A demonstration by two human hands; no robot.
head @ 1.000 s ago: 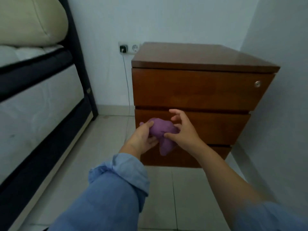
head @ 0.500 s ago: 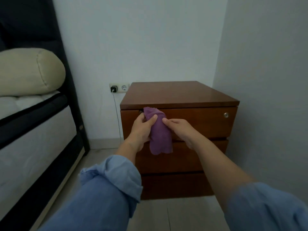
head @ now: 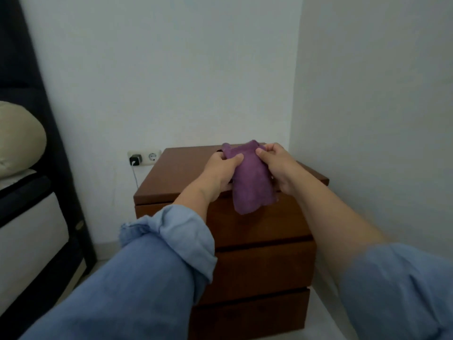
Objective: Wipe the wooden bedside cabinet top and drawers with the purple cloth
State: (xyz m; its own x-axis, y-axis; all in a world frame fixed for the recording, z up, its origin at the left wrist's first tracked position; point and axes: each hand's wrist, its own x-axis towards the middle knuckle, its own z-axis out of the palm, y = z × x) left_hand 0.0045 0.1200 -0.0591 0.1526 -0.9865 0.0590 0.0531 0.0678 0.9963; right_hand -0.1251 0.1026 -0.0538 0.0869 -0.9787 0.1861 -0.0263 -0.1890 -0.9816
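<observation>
The wooden bedside cabinet (head: 171, 177) sits in the corner with three drawer fronts stacked below its top, a bed (head: 29, 231) off to the left and a wall socket (head: 144, 157) with a plugged-in charger (head: 135, 160) just behind it. Above the cabinet's front edge hangs the purple cloth (head: 250, 182), upper edge pulled between both hands and the rest drooping past the top drawer. Left hand (head: 219, 171) and right hand (head: 277, 165) each have fingers (head: 236, 159) pinched closed on an upper corner.

Soft, matt purple cloth (head: 251, 182); smooth, faintly glossy brown wooden cabinet (head: 171, 177); light blue fabric sleeves (head: 171, 246).
</observation>
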